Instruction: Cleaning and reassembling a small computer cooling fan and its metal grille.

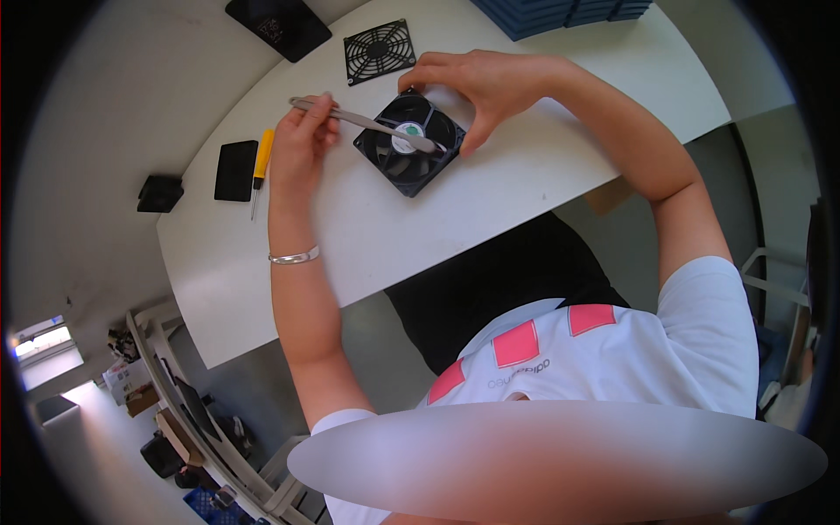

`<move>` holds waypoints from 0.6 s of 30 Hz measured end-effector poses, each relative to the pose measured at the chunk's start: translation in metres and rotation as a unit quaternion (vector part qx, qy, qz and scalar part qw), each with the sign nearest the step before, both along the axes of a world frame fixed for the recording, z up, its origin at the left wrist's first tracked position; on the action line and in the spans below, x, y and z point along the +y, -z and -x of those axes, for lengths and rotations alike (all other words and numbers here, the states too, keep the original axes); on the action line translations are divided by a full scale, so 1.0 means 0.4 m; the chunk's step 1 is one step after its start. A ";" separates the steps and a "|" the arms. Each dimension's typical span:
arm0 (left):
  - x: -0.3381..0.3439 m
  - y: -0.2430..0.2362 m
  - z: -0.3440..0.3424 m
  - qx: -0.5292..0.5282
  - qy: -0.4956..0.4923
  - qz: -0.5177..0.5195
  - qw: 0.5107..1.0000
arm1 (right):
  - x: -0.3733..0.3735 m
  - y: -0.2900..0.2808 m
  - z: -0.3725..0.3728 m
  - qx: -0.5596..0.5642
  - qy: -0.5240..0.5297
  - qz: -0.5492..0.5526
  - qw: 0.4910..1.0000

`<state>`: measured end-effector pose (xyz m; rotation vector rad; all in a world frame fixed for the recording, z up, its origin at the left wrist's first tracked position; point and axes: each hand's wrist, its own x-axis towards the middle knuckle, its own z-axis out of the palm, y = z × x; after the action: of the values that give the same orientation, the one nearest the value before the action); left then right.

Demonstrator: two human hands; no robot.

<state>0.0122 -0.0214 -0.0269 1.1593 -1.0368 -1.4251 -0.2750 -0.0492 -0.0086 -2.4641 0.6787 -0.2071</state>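
Note:
My left hand (302, 144) is closed round the end of a long grey brush (363, 121), whose head rests over the right side of a black square cooling fan (394, 171). The fan lies on the white desk (227, 280). My right hand (481, 92) is curved round the fan's upper and right edges, gripping it, with thumb at the right side. Above the fan lies a black mesh fan grille (379, 52). Left of my left hand are a yellow-handled screwdriver (262, 157) and a black rectangular pad (235, 171).
A black flat device (278, 26) lies at the upper left, a black object (159, 192) beside the desk's left edge. Blue stacked trays (564, 13) stand at the back. Chairs and cluttered shelving (197, 407) are at the lower left; the desk's front edge runs above my lap.

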 end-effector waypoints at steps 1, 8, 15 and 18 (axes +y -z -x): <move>0.011 -0.004 0.026 -0.026 0.031 0.002 0.999 | -0.001 0.000 0.001 -0.003 0.001 -0.008 1.000; 0.003 -0.008 -0.006 -0.059 0.037 0.017 0.997 | -0.003 -0.005 -0.001 -0.002 -0.001 0.000 1.000; -0.011 -0.011 -0.027 -0.025 -0.024 0.011 0.999 | -0.008 0.006 0.002 -0.006 -0.006 -0.005 1.000; -0.015 -0.005 -0.030 0.014 -0.047 0.022 0.999 | -0.013 0.015 0.003 -0.023 -0.021 -0.005 0.999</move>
<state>0.0241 -0.0272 -0.0248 1.1387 -0.9770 -1.3336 -0.2761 -0.0544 -0.0147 -2.4538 0.6068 -0.2443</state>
